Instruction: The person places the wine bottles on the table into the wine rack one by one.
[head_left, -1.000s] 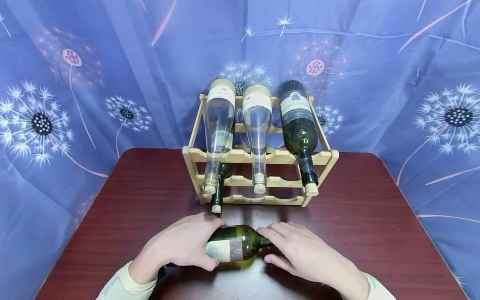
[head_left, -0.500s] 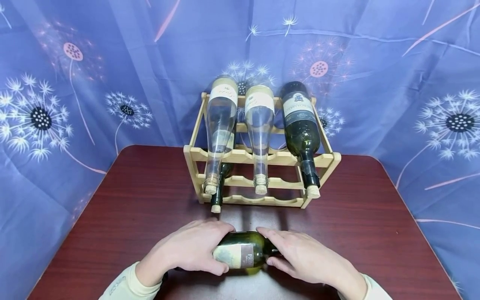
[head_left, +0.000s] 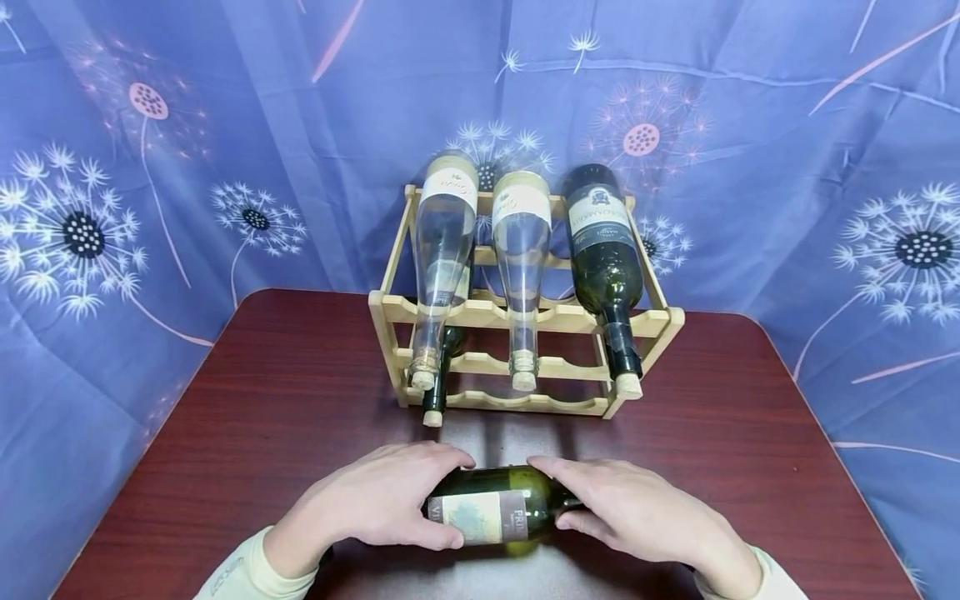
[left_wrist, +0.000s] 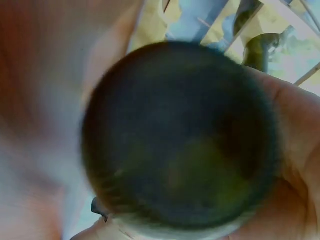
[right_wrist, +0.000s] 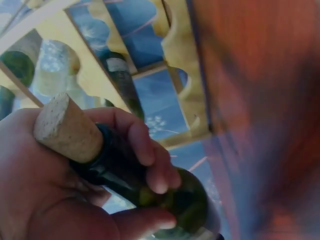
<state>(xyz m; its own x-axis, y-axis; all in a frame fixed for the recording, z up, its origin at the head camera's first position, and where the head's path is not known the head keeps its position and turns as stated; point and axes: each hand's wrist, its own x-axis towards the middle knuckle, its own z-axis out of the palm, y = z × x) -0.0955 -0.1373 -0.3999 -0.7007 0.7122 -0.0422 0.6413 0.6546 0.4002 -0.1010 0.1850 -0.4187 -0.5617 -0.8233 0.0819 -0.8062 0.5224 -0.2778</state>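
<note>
A dark green wine bottle lies sideways near the front of the table, its neck pointing right. My left hand grips its body toward the base, thumb on the near side by the pale label. Around the neck and shoulder curl the fingers of my right hand, which hides most of the neck in the head view. The round bottle base fills the middle of the left wrist view. In the right wrist view, a cork plugs the mouth, close to my right palm.
Behind the hands stands a wooden wine rack. Two clear bottles and a dark bottle lie on its top tier, corks forward. Another dark bottle sits lower left. A patterned blue cloth hangs behind the red-brown table.
Both hands and the bottle have shifted right and slightly nearer. More of the bottle's label shows beside my left hand. The racked bottles stay in place while the head view shifts slightly.
</note>
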